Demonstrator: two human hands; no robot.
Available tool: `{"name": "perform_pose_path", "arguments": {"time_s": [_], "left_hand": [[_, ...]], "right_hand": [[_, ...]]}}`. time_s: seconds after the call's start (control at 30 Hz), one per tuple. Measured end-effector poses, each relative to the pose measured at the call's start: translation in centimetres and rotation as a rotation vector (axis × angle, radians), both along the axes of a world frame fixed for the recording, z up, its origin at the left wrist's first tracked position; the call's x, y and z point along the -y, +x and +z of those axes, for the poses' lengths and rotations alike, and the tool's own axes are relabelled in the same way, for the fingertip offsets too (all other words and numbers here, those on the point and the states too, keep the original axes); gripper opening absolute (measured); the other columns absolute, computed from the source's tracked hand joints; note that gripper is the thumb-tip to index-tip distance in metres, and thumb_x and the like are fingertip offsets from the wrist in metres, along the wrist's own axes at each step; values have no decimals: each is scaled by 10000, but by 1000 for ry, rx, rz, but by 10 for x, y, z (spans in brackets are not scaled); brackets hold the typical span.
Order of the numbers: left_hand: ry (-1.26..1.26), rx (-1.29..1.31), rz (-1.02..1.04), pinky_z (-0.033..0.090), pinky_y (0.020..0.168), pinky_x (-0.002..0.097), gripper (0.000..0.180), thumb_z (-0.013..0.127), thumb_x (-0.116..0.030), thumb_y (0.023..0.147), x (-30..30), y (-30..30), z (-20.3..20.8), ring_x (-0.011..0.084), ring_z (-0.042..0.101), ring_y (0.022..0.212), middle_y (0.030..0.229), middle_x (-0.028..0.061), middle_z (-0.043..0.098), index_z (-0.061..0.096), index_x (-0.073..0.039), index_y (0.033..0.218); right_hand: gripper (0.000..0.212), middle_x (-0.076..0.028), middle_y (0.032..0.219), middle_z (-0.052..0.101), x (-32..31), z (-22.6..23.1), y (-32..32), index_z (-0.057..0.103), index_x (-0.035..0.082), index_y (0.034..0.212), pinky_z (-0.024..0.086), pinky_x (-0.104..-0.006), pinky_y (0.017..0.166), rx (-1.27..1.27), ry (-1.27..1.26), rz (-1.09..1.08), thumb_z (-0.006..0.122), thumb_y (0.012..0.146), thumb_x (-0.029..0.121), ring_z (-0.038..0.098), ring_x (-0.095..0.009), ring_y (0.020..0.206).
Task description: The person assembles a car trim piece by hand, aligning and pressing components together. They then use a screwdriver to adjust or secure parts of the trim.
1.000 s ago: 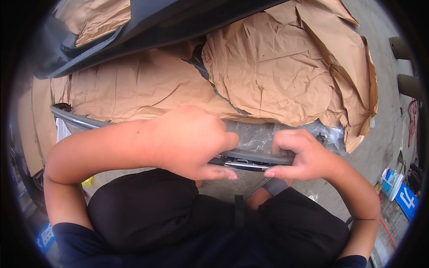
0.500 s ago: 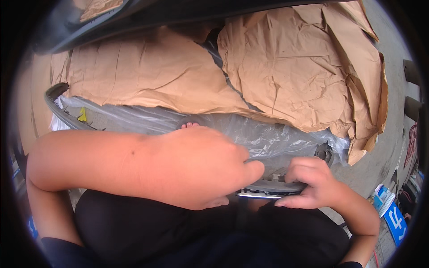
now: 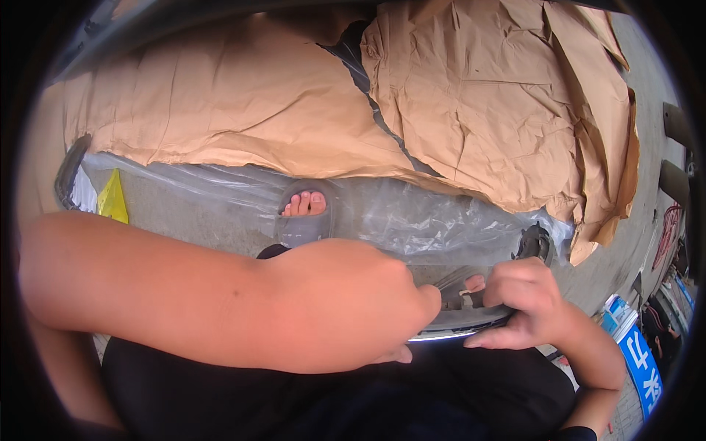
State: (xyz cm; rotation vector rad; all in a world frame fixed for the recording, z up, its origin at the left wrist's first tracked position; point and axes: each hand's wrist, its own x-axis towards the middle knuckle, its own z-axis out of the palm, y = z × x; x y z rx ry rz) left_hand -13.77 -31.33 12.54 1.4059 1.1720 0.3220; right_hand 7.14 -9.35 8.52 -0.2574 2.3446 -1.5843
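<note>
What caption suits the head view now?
Left grip and right grip hold a curved dark strip, clear plastic and crumpled brown paper beyond.

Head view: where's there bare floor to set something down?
Bare concrete shows right of the brown paper, toward the dark posts. Another patch lies between the yellow item and slipper, though clear plastic may overlap it. It's crowded around the curved strip under both hands, and lower right by the blue sign.
</note>
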Motion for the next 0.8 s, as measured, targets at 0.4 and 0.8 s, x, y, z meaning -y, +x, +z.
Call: {"name": "perform_pose_path", "arguments": {"time_s": [0.4,0.8], "left_hand": [[63,-34,127,487,587,457,425,803,-372,923,-38,-32,2,381,636,648,697,167,611,594,-15,823],[-173,-117,77,422,564,387,479,855,-401,874,-60,-45,11,238,511,586,640,112,503,608,2,793]], "right_hand": [[431,-124,827,576,-32,-3,6,631,8,943,466,-395,638,-36,90,-173,821,885,390,592,-300,734],[304,-129,929,656,-110,-70,123,661,12,974,507,-403,825,5,290,-639,613,1054,302,642,-317,889]]}}
